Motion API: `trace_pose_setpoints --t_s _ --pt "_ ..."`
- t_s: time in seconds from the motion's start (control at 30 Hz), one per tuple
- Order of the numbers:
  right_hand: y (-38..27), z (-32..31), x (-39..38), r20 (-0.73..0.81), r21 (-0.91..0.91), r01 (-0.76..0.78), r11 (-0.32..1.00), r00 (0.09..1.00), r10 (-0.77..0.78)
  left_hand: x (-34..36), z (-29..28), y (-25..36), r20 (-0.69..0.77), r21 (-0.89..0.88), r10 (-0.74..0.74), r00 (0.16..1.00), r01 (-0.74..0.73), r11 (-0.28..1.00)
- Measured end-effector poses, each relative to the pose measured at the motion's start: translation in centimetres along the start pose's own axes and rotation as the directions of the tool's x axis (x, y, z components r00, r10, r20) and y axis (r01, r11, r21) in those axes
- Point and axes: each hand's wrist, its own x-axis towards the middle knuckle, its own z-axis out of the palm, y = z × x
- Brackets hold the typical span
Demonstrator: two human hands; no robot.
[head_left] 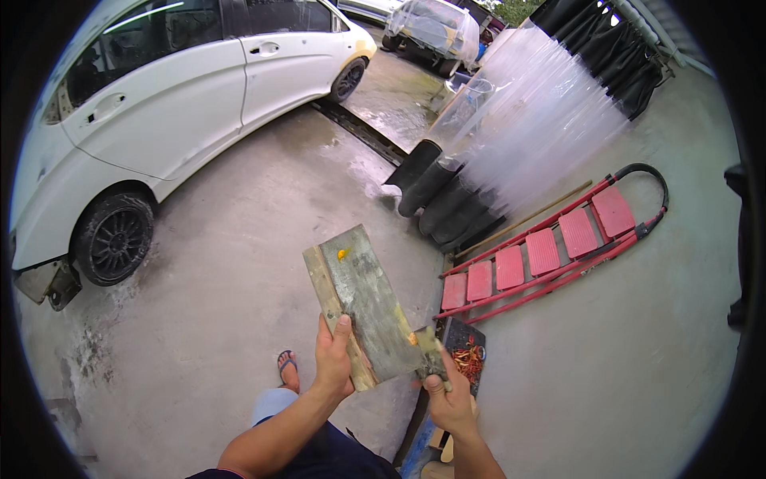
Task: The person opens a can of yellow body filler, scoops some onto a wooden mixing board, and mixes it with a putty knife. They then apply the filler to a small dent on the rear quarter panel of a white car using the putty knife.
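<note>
You hold a flat, grey-green board (369,294) out in front of you, above the concrete floor (215,319). Its long axis runs from the near end, a little to the right, up to the far end, a little to the left, so the board points away from you with a leftward tilt. A wooden strip (339,314) runs along its left long side, parallel to that axis. A small orange-yellow dab (343,255) sits near the far end.

Your left hand (333,357) grips the strip toward the near end, thumb lying on top and the other fingers mostly hidden. Your right hand (452,403) pinches a small, smeared scraper (432,351) between thumb and fingers at the board's near right corner. The scraper's blade points far and slightly left, with another orange smear (412,338) at its left edge; you cannot tell here whether blade and board touch.

Just beyond your right hand is a dark container (460,330) with red and orange scraps (468,363). Farther right, a red stepladder (527,259) slants from near left to far right. A white car (179,96) stands at the far left, and clear plastic sheeting (535,112) hangs at the far right.
</note>
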Motion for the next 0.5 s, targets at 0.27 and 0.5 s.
trace_pose_setpoints --t_s 0.27,0.5 --pt "5.9 -7.7 11.2 0.036 -0.585 -0.149 0.797 0.977 0.209 12.2 4.7 -2.1 0.029 -0.033 -0.16 0.987 0.161 0.986" --pt "6.6 -11.2 16.7 -0.021 0.296 -0.458 0.839 0.874 0.485 16.7 9.4 -5.0 0.066 -0.129 -0.203 0.977 0.21 0.969"
